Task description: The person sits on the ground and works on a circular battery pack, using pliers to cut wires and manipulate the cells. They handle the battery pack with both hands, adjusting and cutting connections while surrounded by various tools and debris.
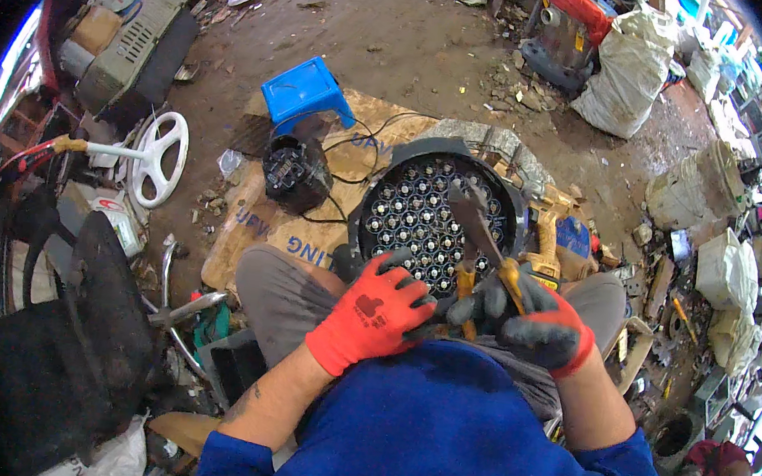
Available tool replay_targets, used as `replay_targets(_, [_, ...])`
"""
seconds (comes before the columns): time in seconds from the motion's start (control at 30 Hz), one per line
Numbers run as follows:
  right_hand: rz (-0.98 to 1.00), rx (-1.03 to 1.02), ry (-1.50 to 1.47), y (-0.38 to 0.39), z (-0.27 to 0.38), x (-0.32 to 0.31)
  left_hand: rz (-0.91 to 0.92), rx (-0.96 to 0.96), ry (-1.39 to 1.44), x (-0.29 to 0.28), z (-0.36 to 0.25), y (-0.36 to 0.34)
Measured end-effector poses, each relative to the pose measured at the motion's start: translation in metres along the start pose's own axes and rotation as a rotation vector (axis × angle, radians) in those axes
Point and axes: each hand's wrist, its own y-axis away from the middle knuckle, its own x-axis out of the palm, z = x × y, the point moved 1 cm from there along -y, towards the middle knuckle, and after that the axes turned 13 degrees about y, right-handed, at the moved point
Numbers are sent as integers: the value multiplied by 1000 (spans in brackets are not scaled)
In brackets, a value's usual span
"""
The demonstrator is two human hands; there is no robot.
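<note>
A round black LED stage light (370,209) rests between my knees, its face filled with many small clear lenses. My left hand (376,309), in an orange glove with grey fingertips, grips its near left rim with bent fingers. In my right hand (545,327), gloved the same way, are yellow-handled snips (489,239) with worn brown blades, held over the light's near right side. The blade tips point away from me, above the lenses; whether they touch them I cannot tell. One yellow handle sits in my fist, the other hangs apart near the light's rim.
A yellow cordless power tool (544,240) lies right of the light. On the cardboard sheet (244,234) stand a dark cabled part (297,175) and a blue stool (308,89). Scrap and a white steering wheel (159,160) lie left; sacks (626,73) and a bent-over person (716,472) are right.
</note>
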Motion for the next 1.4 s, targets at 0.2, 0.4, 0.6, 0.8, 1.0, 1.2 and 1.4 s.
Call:
replay_targets(0.2, [-715, -472, 610, -22, 24, -15, -34, 57, -24, -14, 13, 3])
replay_targets(0.4, [-839, -173, 1151, -92, 16, -59, 60, 68, -5, -23, 19, -2])
replay_targets(0.6, [-804, -199, 990, -100, 12, -40, -51, -83, 49, -41, 11, -9])
replay_targets(0.8, [-827, -414, 1211, -95, -8, -19, -508, -177, -573, -45, 36, -55])
replay_targets(1.0, [-821, -431, 1210, -101, -5, -25, -223, 12, -540, -74, 60, -58])
replay_targets(1.2, [-872, -421, 1212, -103, -5, -27, -40, 82, -601, -87, 69, -67])
replay_targets(1.4, [-830, -380, 1164, -101, 1, -32, -9, 199, -698, -88, 80, -76])
